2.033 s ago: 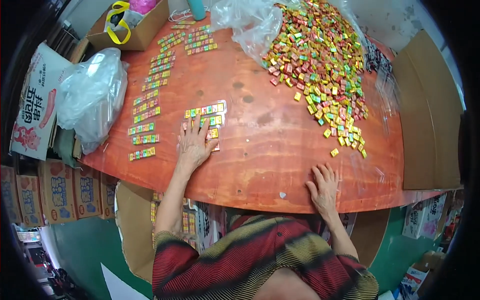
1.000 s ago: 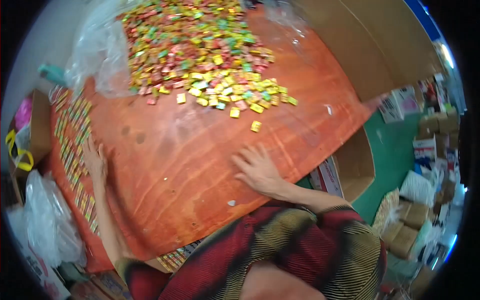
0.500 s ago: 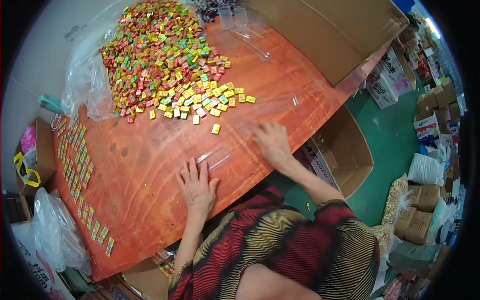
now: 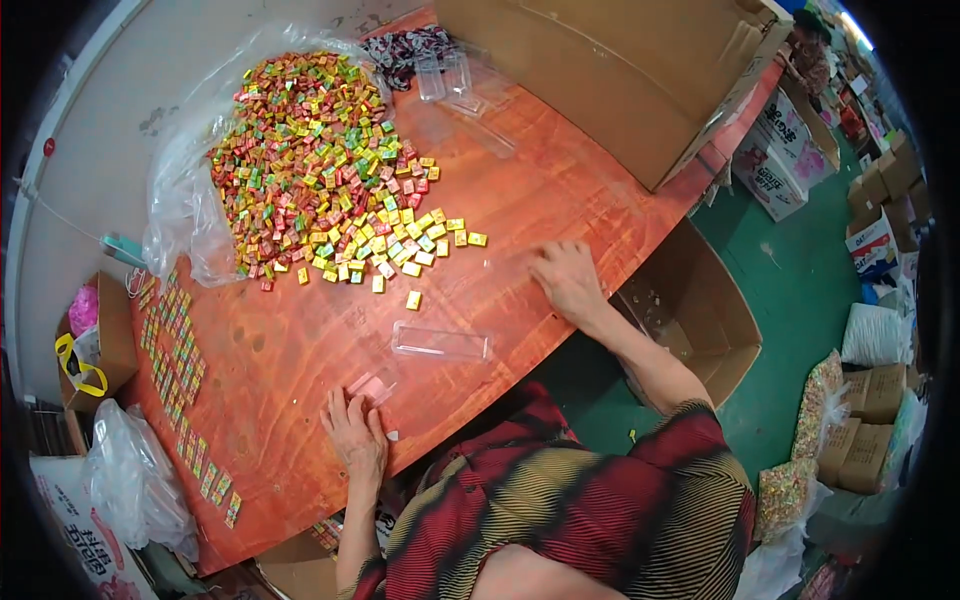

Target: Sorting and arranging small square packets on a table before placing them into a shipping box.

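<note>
While the orange-brown wooden table [image 4: 300,350] is filling the middle of the head view, a green floor [image 4: 800,270] is showing to its right, crowded with an open cardboard box [image 4: 700,310] just below the table edge and stacked cartons [image 4: 880,240] farther out. A large cardboard box [image 4: 600,70] is standing along the far right side of the table, and a heap of small coloured wrapped candies [image 4: 310,170] is spilling out of a clear plastic bag [image 4: 185,200] at the far left. Rows of candies [image 4: 175,350] are lying lined up along the left edge. A clear plastic tray [image 4: 441,342] is lying empty near the centre, well apart from both hands, and further clear trays [image 4: 450,80] are resting beside the big box. The left hand [image 4: 352,440] is lying flat and open, fingers spread, grasping nothing, its fingertips touching a small clear lid [image 4: 372,384]. The right hand [image 4: 566,280] is likewise pressing palm down, released, near the right table edge with the arm stretched out from a striped sleeve [image 4: 700,440]. Bare wood is lying open between the hands and the candy heap.
</note>
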A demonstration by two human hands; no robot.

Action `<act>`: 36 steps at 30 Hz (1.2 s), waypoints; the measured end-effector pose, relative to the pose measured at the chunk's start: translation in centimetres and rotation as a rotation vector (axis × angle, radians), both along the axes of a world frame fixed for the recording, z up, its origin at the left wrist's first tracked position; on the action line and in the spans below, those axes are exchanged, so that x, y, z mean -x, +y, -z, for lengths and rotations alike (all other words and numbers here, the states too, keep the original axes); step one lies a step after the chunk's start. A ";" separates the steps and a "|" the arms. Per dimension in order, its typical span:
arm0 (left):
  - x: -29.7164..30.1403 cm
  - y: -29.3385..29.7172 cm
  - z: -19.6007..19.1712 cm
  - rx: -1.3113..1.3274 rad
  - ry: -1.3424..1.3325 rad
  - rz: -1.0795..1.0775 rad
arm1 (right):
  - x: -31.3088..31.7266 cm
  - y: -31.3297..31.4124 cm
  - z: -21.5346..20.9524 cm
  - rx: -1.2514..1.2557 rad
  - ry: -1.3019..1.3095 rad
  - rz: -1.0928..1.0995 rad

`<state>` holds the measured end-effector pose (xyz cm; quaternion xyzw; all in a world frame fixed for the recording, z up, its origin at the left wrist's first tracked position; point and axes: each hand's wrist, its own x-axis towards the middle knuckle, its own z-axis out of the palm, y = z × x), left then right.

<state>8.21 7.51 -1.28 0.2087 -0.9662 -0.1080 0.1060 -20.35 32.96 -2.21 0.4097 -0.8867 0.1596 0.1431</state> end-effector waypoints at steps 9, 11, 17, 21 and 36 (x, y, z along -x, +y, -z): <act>5.0 2.8 -1.8 0.067 -0.028 0.256 | 12.9 -8.9 -1.5 0.252 0.082 0.171; 7.1 3.9 -2.2 0.065 -0.078 0.289 | 14.8 -9.8 -0.4 0.235 0.089 0.182; 8.9 4.1 -0.8 0.068 -0.094 0.384 | 15.3 -5.1 1.5 0.145 0.038 0.154; 7.6 4.0 -0.6 0.143 -0.079 0.295 | 9.9 -0.4 -0.4 0.271 -0.082 0.034; 1.9 2.2 -0.6 0.049 -0.088 -0.034 | -3.7 -1.1 -3.8 0.146 -0.085 -0.160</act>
